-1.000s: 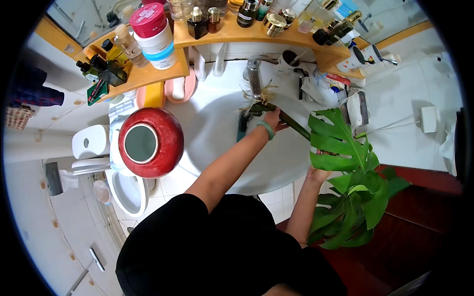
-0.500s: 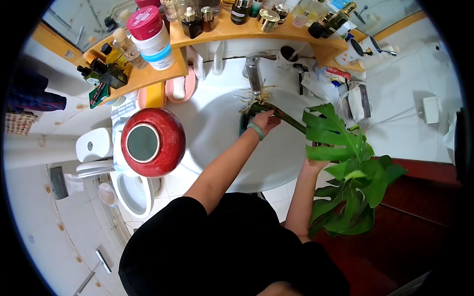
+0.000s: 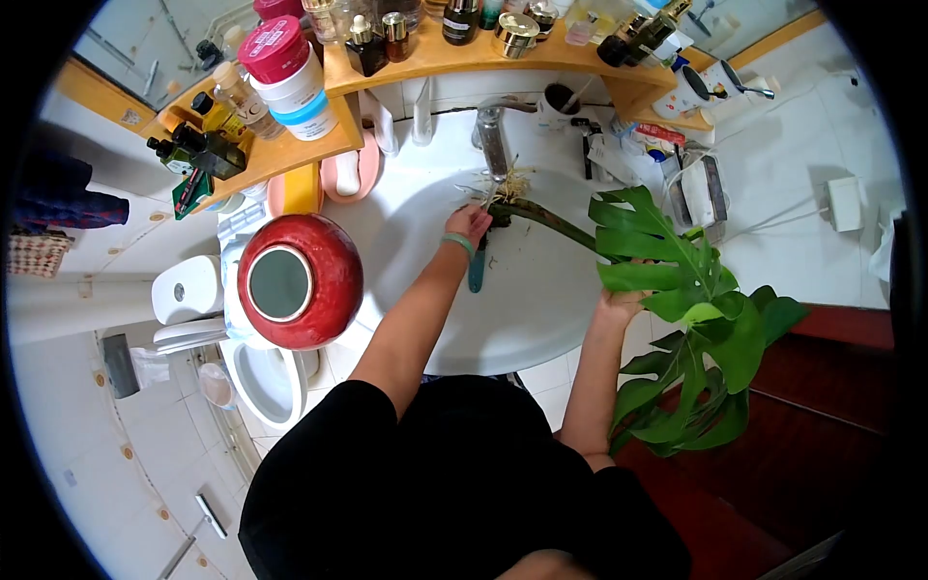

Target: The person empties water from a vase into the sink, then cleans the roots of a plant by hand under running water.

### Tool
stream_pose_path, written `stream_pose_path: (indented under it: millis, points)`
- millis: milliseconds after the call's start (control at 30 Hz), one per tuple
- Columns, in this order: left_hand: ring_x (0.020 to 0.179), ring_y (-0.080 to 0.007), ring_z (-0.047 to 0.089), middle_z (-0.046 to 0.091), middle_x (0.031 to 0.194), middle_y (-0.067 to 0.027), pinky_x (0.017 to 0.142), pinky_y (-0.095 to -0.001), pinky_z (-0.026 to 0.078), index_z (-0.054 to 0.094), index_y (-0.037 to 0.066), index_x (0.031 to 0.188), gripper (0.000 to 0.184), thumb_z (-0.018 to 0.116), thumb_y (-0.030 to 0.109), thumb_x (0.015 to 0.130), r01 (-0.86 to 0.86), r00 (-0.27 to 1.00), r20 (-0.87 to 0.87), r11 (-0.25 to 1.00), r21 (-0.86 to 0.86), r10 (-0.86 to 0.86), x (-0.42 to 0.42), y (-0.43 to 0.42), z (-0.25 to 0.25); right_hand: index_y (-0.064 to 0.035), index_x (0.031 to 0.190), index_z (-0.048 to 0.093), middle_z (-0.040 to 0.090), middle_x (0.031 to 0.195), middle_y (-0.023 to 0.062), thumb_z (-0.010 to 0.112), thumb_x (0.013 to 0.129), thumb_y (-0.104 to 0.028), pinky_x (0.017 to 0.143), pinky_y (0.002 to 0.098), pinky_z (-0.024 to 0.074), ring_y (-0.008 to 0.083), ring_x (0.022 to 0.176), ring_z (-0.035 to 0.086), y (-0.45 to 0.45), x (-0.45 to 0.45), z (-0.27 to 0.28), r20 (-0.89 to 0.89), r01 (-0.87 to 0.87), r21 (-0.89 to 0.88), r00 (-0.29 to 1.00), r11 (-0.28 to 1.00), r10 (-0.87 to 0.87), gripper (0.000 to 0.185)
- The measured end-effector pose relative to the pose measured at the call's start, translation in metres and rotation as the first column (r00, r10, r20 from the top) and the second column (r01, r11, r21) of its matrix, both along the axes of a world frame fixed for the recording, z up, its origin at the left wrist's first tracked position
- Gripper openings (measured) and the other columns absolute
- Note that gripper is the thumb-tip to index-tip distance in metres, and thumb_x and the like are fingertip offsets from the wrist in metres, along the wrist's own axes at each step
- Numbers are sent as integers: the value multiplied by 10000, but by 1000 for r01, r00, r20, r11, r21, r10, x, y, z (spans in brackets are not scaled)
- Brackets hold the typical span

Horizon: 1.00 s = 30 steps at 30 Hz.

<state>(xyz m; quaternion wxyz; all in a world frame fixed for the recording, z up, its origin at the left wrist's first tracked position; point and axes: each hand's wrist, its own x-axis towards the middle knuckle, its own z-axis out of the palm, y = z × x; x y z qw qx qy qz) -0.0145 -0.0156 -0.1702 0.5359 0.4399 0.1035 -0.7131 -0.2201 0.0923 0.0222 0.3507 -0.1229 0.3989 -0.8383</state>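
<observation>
Head view: the large green plant with split leaves (image 3: 730,338) lies across the white oval basin (image 3: 551,324), its brown-green stem (image 3: 556,224) slanting from pale, stringy roots (image 3: 512,186) under the silver metal tap (image 3: 491,145) rightward and nearer the body, to the leaves. The left hand (image 3: 468,223) is nearer the roots, which lie just ahead and rightward of its fingers; whether it grips any, cannot tell. The right hand (image 3: 623,298), nearer the leaves, is closed around the stem.
</observation>
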Motion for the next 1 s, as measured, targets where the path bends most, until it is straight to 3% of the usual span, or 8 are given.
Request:
stream_pose_path:
  millis: [33, 167, 267, 367, 667, 733, 967, 1000]
  points:
    - [580, -169, 547, 535, 660, -40, 568, -289, 532, 539, 54, 799, 70, 607, 70, 791, 68, 998, 11, 998, 18, -68, -1, -4, -2, -125, 1227, 438, 464, 1245, 68, 460, 879, -389, 970, 393, 355, 224, 1129, 445, -2, 7, 6, 25, 5, 7, 1000, 1000, -5, 437]
    - [530, -150, 544, 564, 668, -38, 507, -288, 523, 550, 57, 791, 146, 686, 49, 739, 135, 979, 150, 991, 17, -136, -6, -12, -6, -123, 1252, 418, 439, 1280, 72, 428, 881, -438, 997, 400, 322, 227, 1161, 419, -7, 14, 4, -102, 96, 220, 992, 971, -75, 487]
    - [547, -159, 540, 573, 681, -61, 495, -282, 499, 526, 63, 839, 248, 706, -26, 692, 177, 961, 200, 980, 94, -193, -9, -15, -9, -123, 1259, 413, 441, 1275, 70, 435, 881, -433, 997, 385, 325, 215, 1163, 416, -7, 15, 7, 4, -48, 3, 999, 999, 48, 489]
    - [542, -174, 564, 589, 689, -87, 483, -278, 511, 552, 18, 792, 148, 680, -18, 727, 37, 986, 164, 999, 40, -43, -7, -18, -37, -125, 1253, 422, 443, 1273, 64, 446, 877, -428, 997, 369, 328, 207, 1164, 417, -11, 22, 15, -34, -27, 47, 999, 999, 29, 483]
    - [576, -184, 572, 596, 708, -108, 528, -282, 523, 560, -40, 808, 76, 626, -26, 774, -35, 938, 339, 993, -116, 73, 35, -5, 9, -113, 1212, 457, 501, 1205, 47, 433, 887, -408, 927, 327, 403, 191, 1087, 481, -17, 25, 28, -89, -31, 173, 995, 984, 46, 440]
    - [575, -180, 576, 600, 715, -107, 537, -277, 523, 567, -40, 816, 72, 616, 8, 796, -39, 919, 373, 971, -236, 127, 42, -3, 10, -28, 1161, 459, 521, 1116, 101, 529, 830, 17, 776, 302, 508, 188, 937, 562, -11, 41, 58, 208, -133, -75, 967, 988, 146, 341]
    - [564, -167, 575, 608, 726, -96, 548, -265, 518, 584, -44, 860, 88, 609, 18, 804, -225, 884, 362, 947, -229, 297, 54, 10, 11, -18, 1121, 478, 518, 1110, 115, 475, 827, 68, 832, 389, 492, 242, 966, 546, -35, 9, 3, 89, -102, 66, 991, 993, 96, 306]
    - [570, -167, 574, 605, 721, -90, 550, -265, 518, 584, -43, 874, 95, 610, 12, 801, -232, 881, 366, 948, -219, 301, 55, 10, 10, -31, 1095, 503, 540, 1083, 97, 470, 851, -78, 688, 285, 494, 214, 933, 559, -39, 12, -2, 11, -111, 96, 994, 989, 110, 250]
